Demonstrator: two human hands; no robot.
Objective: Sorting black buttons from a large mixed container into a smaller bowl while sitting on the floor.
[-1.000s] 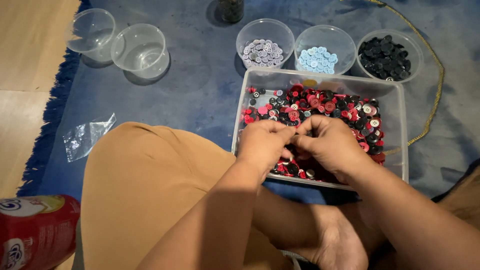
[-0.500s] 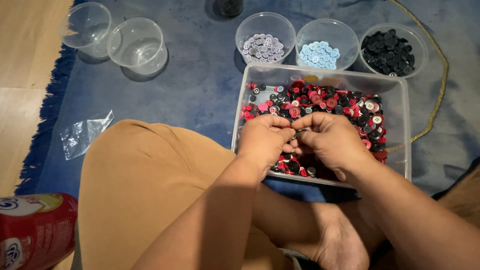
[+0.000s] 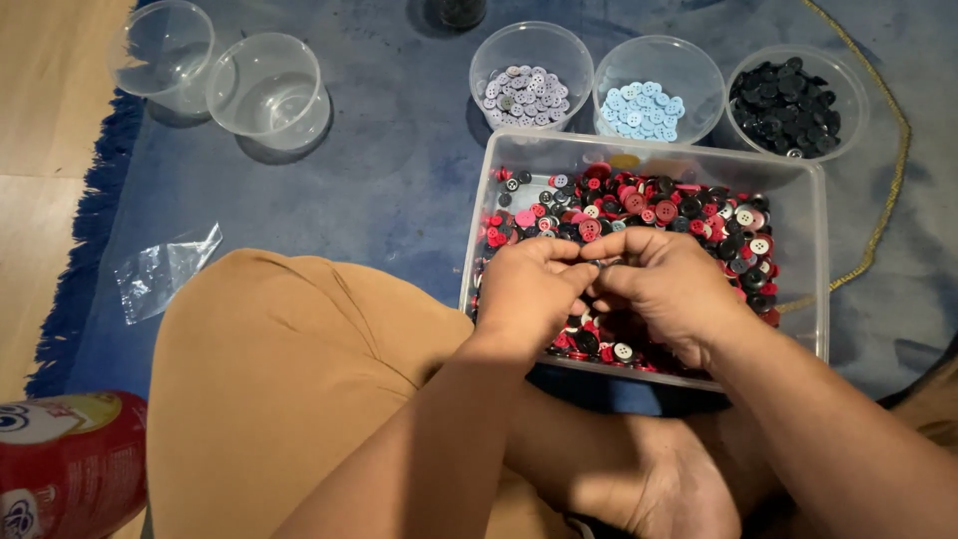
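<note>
Two hands over the button tray, fingertips met, as half a second ago.
Left hand (image 3: 534,289) and right hand (image 3: 664,284) pinch something small, unidentifiable, above mixed buttons (image 3: 689,215) in clear tray (image 3: 813,260); sorted bowls (image 3: 529,60) at twelve o'clock unchanged.

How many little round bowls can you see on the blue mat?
5: two empty clear bowls at the top left; three with grey buttons, light blue buttons and black buttons behind the big tub.

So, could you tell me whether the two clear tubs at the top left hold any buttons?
No, both clear tubs show only bare plastic inside.
</note>
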